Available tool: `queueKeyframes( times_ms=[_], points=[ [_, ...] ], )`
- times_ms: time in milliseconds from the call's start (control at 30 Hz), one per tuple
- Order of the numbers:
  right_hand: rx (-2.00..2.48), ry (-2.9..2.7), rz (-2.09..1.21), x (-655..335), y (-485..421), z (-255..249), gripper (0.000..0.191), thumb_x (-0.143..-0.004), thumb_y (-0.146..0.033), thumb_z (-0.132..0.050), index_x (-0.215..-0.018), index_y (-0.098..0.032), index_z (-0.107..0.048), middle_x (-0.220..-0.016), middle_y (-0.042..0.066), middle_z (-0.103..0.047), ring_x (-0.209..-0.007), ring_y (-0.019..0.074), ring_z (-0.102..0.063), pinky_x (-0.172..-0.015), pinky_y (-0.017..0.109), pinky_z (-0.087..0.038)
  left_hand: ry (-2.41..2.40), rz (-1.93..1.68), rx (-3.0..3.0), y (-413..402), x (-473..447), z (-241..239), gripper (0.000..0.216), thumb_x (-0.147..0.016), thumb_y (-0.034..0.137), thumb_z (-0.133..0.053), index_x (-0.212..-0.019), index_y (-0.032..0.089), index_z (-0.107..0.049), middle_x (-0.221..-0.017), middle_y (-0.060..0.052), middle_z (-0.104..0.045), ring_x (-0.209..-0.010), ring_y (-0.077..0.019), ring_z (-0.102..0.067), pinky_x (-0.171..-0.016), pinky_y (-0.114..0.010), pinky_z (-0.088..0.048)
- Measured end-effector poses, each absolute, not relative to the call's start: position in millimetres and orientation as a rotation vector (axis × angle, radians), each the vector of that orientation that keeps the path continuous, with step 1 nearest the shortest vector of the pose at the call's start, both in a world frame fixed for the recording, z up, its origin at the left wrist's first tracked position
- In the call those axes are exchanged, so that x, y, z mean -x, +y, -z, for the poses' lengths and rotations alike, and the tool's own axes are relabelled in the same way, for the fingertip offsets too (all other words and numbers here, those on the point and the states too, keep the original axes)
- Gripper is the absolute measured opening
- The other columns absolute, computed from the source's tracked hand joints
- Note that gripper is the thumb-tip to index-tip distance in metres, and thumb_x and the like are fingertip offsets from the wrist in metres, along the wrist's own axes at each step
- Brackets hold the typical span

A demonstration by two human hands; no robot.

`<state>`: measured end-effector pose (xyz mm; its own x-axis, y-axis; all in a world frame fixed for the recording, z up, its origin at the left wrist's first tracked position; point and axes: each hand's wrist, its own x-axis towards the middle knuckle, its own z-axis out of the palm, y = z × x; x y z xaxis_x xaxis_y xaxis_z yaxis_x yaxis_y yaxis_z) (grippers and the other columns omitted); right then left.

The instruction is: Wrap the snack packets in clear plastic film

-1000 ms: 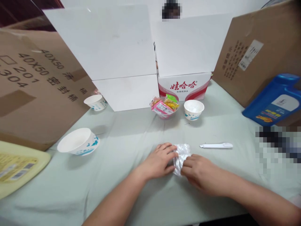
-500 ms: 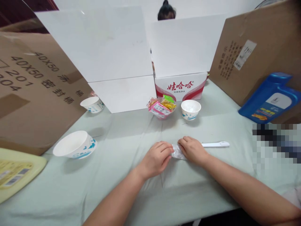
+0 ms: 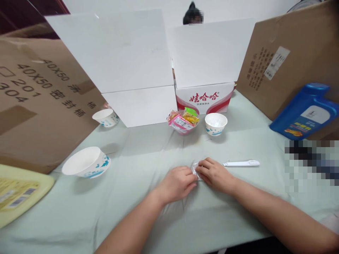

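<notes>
My left hand (image 3: 178, 184) rests low over the table, fingers curled in against one side of a crumpled piece of clear plastic film (image 3: 195, 170). From the other side, the bent fingers of my right hand (image 3: 215, 175) press on the same film. Between the two hands only a small part of it shows; the rest is hidden under my fingers. Just right of my right hand lies a slim white utility knife (image 3: 245, 163), flat on the cloth and touched by neither hand.
Snack packets (image 3: 182, 122) fill a bowl beside a white paper bowl (image 3: 215, 131). Two more paper bowls, one near (image 3: 102, 168) and one far (image 3: 110, 121), stand left. White panels (image 3: 137, 106), a printed box (image 3: 205, 97), cartons (image 3: 254, 81) and a blue bottle (image 3: 304, 113) surround the table.
My hands have drawn closer together and slightly lower, so less of the clear film shows between them. More of the knife's left end is uncovered. The whole view has shifted slightly.
</notes>
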<state>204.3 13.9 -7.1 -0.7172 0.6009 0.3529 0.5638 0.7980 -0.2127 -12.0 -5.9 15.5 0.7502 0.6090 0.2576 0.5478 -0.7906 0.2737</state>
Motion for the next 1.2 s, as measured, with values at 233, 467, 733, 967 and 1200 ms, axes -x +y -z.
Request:
queueKeyframes(
  times_ms=[233, 467, 733, 967, 1200],
  points=[
    [1.04, -2.661, -0.142, -203.2, 14.8, 5.9, 0.027, -0.091, -0.025, -0.055, -0.116, -0.018, -0.06, -0.111, 0.011, -0.06, -0.097, 0.0236, -0.049, -0.085, 0.04, -0.044, 1.064, -0.434, -2.731, -1.9, 12.9, -18.6, 0.012, -0.087, 0.017, -0.057, -0.096, 0.021, -0.064, -0.111, -0.006, -0.066, -0.116, -0.0248, -0.054, -0.095, -0.041, -0.045],
    [1.017, -2.634, -0.244, -203.6, 8.3, 4.6, 0.027, -0.088, -0.022, -0.059, -0.114, -0.02, -0.063, -0.111, 0.01, -0.061, -0.098, 0.0216, -0.051, -0.09, 0.038, -0.044, 1.055, -0.427, -2.678, 5.4, 18.4, -12.7, 0.011, -0.085, 0.017, -0.06, -0.094, 0.022, -0.065, -0.103, -0.004, -0.069, -0.11, -0.0226, -0.057, -0.095, -0.038, -0.044],
    [1.248, -2.316, -0.074, -229.9, 87.5, -52.6, 0.024, -0.094, -0.016, -0.047, -0.102, -0.019, -0.069, -0.097, 0.009, -0.065, -0.094, 0.0202, -0.061, -0.083, 0.032, -0.048, 1.19, -0.58, -2.57, 19.8, 28.8, -3.8, 0.017, -0.083, 0.014, -0.058, -0.097, 0.019, -0.063, -0.108, -0.007, -0.063, -0.1, -0.0213, -0.057, -0.089, -0.037, -0.048],
    [2.082, -2.441, -0.324, -235.5, 196.4, -97.0, 0.032, -0.099, -0.031, -0.045, -0.12, -0.012, -0.059, -0.121, 0.009, -0.058, -0.108, 0.0236, -0.059, -0.09, 0.039, -0.048, 1.198, -0.559, -2.581, 18.5, 22.8, 0.5, 0.02, -0.082, 0.016, -0.06, -0.102, 0.02, -0.062, -0.108, -0.007, -0.061, -0.104, -0.0221, -0.053, -0.092, -0.038, -0.045],
    [2.248, -2.565, -0.475, -221.1, 205.2, -87.7, 0.033, -0.1, -0.034, -0.042, -0.118, -0.013, -0.059, -0.123, 0.008, -0.057, -0.105, 0.021, -0.06, -0.089, 0.04, -0.049, 1.21, -0.493, -2.569, 21.7, 24.2, -0.3, 0.025, -0.08, 0.021, -0.066, -0.105, 0.019, -0.064, -0.112, -0.007, -0.061, -0.106, -0.0229, -0.052, -0.094, -0.037, -0.043]
  ],
)
